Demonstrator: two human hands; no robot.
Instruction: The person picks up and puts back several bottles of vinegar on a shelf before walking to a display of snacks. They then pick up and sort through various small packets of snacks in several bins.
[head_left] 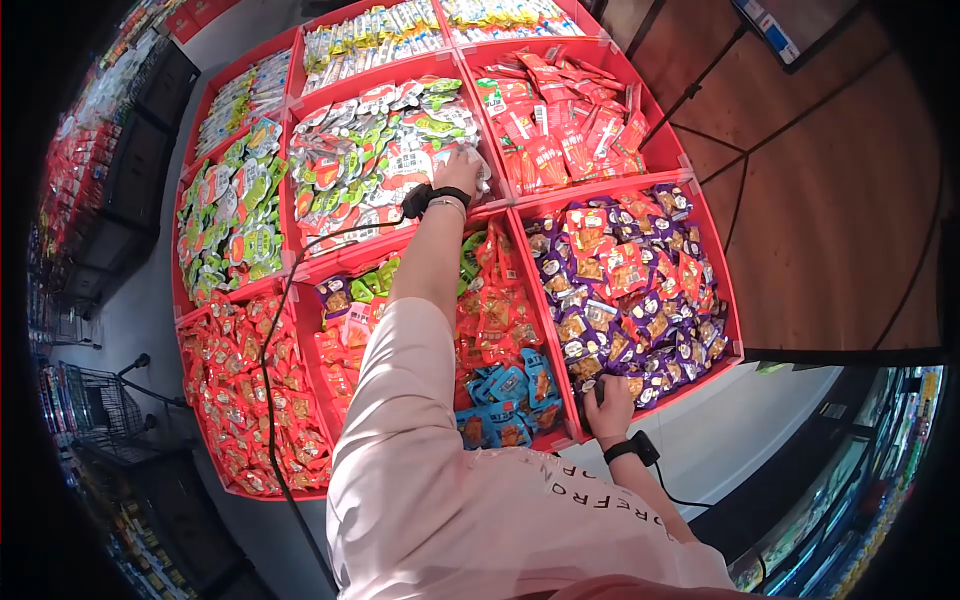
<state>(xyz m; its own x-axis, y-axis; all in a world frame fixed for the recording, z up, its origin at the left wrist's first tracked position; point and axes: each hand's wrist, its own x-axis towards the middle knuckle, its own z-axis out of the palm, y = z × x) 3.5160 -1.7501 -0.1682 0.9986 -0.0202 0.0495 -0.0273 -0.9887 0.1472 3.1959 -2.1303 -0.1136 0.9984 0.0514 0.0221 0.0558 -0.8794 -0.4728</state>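
Note:
My left hand (460,172) reaches into the middle compartment, its fingers bent down at the right end of the silver, red and green snack packets (375,150). It seems closed on one of those packets, though the fingertips are partly hidden. Lower right, my right hand (609,408) is at the front corner of the compartment of purple snack packets (640,300). Its fingers are curled round something small and dark, which I cannot make out. Black straps with small devices are on both wrists.
The red divided display bin (520,240) also holds red packets (250,385), blue packets (508,395) and green packets (235,205). A black cable (268,390) runs from the left wrist across the bin. A shopping cart (105,400) and shelves stand at left.

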